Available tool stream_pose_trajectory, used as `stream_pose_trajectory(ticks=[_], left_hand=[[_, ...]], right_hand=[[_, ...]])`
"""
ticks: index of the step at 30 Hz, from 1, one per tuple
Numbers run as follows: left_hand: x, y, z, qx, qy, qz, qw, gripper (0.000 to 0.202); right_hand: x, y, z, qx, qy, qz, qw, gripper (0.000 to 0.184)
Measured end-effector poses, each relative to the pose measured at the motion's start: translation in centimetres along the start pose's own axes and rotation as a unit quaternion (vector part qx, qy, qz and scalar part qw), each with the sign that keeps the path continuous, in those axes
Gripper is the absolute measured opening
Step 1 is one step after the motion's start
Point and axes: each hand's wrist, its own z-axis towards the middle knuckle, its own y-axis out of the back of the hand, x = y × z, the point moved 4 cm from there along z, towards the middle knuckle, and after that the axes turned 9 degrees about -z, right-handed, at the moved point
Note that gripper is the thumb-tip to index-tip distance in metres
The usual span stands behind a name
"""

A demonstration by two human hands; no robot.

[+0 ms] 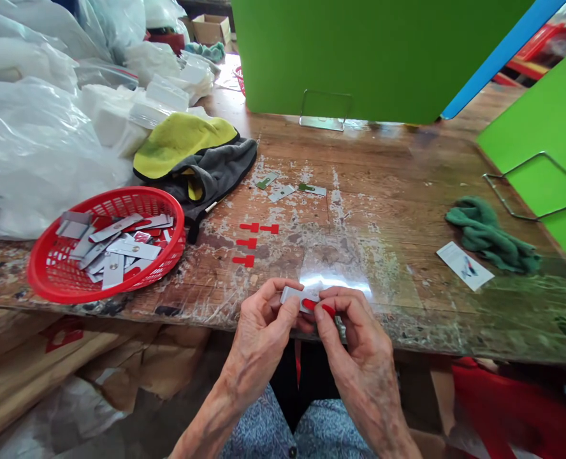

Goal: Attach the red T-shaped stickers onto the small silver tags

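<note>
Over the table's front edge, my left hand [269,319] is closed on a small light-grey metal piece [291,295], gripping its left end between thumb and fingers. My right hand [354,331] pinches a red tab [328,310] lying against the right part of that piece. A red oval [308,304] shows on the grey face. Several flat red T-shaped tabs [245,243] lie on the wood beyond my left hand. Farther back are a few grey pieces with green parts [312,189].
A red basket [180,239] at the left holds several grey and red pieces. Behind it lie a yellow-and-grey cloth [187,143] and white plastic bags [39,134]. At the right are a green cloth [491,233], a printed card [464,266] and a green panel with a wire stand [541,185].
</note>
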Motion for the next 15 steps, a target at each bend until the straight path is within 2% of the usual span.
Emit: stream_pose_trajectory(ticks=[8, 15], left_hand=[[-0.22, 0.09, -0.07, -0.001, -0.003, -0.001, 1.0, 0.023], [-0.08, 0.08, -0.11, 0.009, -0.007, -0.017, 1.0, 0.019]], right_hand=[[0.12, -0.25, 0.08, -0.002, 0.016, -0.011, 1.0, 0.014], [0.02, -0.5, 0.09, 0.008, 0.003, -0.005, 1.0, 0.013]])
